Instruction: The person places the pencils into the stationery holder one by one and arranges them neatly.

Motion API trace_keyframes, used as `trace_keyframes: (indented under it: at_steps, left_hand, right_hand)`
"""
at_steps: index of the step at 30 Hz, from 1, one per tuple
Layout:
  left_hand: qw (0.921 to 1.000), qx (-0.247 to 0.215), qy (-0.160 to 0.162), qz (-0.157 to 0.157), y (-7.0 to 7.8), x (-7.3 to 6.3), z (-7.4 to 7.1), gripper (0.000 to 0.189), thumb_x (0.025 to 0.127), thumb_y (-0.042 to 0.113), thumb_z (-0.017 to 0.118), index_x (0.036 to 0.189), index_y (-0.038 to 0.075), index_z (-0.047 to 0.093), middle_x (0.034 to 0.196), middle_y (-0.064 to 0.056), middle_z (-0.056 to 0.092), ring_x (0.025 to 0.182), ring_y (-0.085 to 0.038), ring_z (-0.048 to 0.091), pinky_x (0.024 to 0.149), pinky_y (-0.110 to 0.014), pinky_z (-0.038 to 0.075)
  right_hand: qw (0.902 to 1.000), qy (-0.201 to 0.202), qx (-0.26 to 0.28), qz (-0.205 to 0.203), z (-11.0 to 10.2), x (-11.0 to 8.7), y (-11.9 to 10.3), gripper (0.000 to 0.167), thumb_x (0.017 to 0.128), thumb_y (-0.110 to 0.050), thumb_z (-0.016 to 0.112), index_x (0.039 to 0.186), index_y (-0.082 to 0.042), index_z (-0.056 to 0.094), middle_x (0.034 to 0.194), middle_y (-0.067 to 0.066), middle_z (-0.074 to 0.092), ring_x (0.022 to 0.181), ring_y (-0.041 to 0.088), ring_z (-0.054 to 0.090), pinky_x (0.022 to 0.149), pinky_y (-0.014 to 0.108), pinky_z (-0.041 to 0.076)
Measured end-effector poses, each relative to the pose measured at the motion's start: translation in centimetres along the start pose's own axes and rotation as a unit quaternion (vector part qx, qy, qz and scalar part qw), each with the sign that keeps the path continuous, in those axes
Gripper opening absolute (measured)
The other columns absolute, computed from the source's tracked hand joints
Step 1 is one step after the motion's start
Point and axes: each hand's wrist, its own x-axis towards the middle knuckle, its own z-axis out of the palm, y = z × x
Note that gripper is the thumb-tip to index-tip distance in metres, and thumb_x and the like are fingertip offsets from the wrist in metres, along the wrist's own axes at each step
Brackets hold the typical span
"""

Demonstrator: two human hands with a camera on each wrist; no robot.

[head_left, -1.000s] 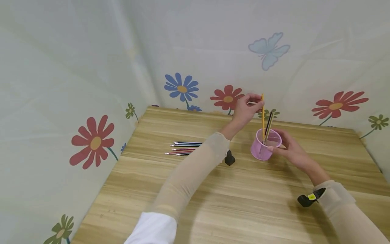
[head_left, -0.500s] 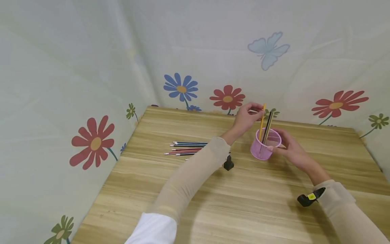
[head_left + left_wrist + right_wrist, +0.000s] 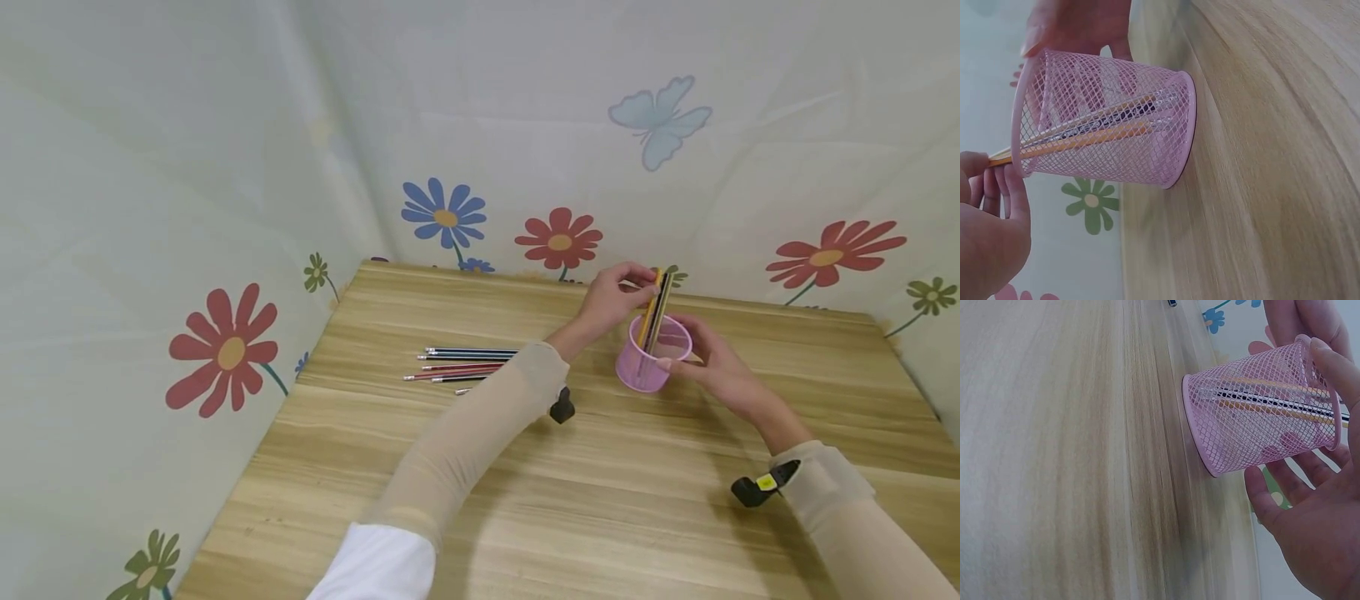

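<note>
While eraser-tipped pencils (image 3: 465,367) lie flat at left, the left hand (image 3: 611,297) pinches the top of a yellow pencil (image 3: 648,317) (tilted, lower end inside) above the pink mesh pencil cup (image 3: 636,368), gripped by the right hand (image 3: 716,367) opposite.

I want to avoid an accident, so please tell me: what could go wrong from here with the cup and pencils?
The pink mesh cup might tip if the right fingers let go, since the pencils inside are tilted. The yellow pencil could slip and knock them if the left fingers loosen. The left sleeve partly hides the loose pencils and might brush them.
</note>
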Motion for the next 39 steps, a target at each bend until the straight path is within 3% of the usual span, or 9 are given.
trace_keyframes:
  at_steps: [3,8,11,20,23,26,28,33,39]
  left_hand:
    - [1.0000,0.005,-0.007,-0.001,-0.1,0.0,0.1,0.019,0.098,0.007,0.077,0.116,0.005,0.073,0.104,-0.002,0.074,0.087,-0.007,0.069,0.082,-0.018,0.057]
    - [0.9998,0.021,-0.002,-0.007,-0.1,-0.1,-0.1,0.018,0.098,0.007,0.077,0.116,0.005,0.073,0.104,-0.001,0.074,0.091,-0.007,0.068,0.084,-0.016,0.055]
    - [0.9994,0.031,-0.011,-0.015,-0.3,-0.2,-0.2,0.019,0.099,0.009,0.077,0.117,0.005,0.073,0.104,-0.001,0.073,0.093,-0.007,0.067,0.084,-0.016,0.055]
    - [0.9969,0.065,-0.035,-0.029,-0.6,-0.9,-1.7,0.024,0.099,0.015,0.078,0.121,0.008,0.073,0.108,0.001,0.073,0.098,-0.006,0.067,0.086,-0.016,0.054]
    - [0.9964,0.071,-0.041,-0.020,-0.4,-1.2,-3.0,0.027,0.098,0.015,0.079,0.123,0.005,0.072,0.109,0.000,0.073,0.099,-0.006,0.067,0.088,-0.016,0.054]
    - [0.9952,0.079,-0.056,-0.009,0.1,-1.5,-4.6,0.028,0.098,0.013,0.079,0.123,0.004,0.072,0.109,-0.002,0.074,0.099,-0.008,0.068,0.089,-0.018,0.054]
    - [0.9937,0.089,-0.069,-0.001,0.4,-1.7,-5.9,0.027,0.097,0.014,0.079,0.122,0.006,0.073,0.109,-0.002,0.074,0.100,-0.009,0.069,0.090,-0.019,0.055]
    - [0.9885,0.117,-0.096,-0.003,0.5,-2.1,-9.2,0.031,0.097,0.014,0.079,0.125,0.002,0.072,0.110,-0.004,0.073,0.101,-0.015,0.069,0.088,-0.022,0.056]
    - [0.9779,0.167,-0.123,-0.024,-1.0,-3.3,-12.6,0.034,0.098,0.019,0.080,0.126,0.001,0.072,0.111,-0.005,0.073,0.102,-0.019,0.070,0.088,-0.027,0.058]
  right_hand:
    - [1.0000,0.001,0.003,0.001,0.1,0.0,-0.1,0.073,0.101,-0.007,0.073,0.160,0.000,0.031,0.155,0.024,0.045,0.148,0.045,0.036,0.111,0.031,0.046]
    - [0.9999,0.002,0.006,0.009,0.1,0.0,0.0,0.076,0.100,-0.008,0.073,0.161,0.000,0.029,0.156,0.025,0.042,0.150,0.047,0.033,0.118,0.067,0.032]
    - [0.9999,0.002,0.008,0.009,0.1,0.0,0.0,0.076,0.100,-0.007,0.073,0.161,0.002,0.028,0.157,0.027,0.041,0.150,0.048,0.032,0.116,0.073,0.028]
    - [0.9999,-0.002,-0.010,0.010,0.3,0.0,0.0,0.077,0.101,-0.010,0.074,0.162,0.000,0.028,0.157,0.026,0.042,0.151,0.048,0.033,0.118,0.066,0.032]
    - [0.9999,-0.004,-0.007,0.009,0.3,0.1,0.1,0.076,0.101,-0.011,0.073,0.162,-0.001,0.029,0.157,0.026,0.042,0.151,0.048,0.033,0.118,0.045,0.041]
    - [1.0000,-0.005,0.002,0.008,0.3,0.2,0.2,0.075,0.101,-0.010,0.073,0.162,-0.002,0.030,0.158,0.025,0.042,0.150,0.047,0.034,0.108,0.023,0.046]
    - [0.9999,-0.003,0.007,0.008,0.2,0.3,0.2,0.075,0.101,-0.008,0.073,0.162,-0.001,0.030,0.158,0.025,0.041,0.150,0.047,0.034,0.103,0.015,0.045]
    - [1.0000,0.000,0.007,0.005,-0.1,0.2,0.1,0.075,0.100,-0.007,0.073,0.161,-0.001,0.030,0.157,0.024,0.042,0.150,0.047,0.034,0.102,0.013,0.045]
    - [1.0000,-0.002,0.000,0.000,0.0,0.1,0.1,0.074,0.101,-0.008,0.073,0.161,-0.002,0.031,0.157,0.023,0.044,0.150,0.046,0.034,0.104,0.014,0.044]
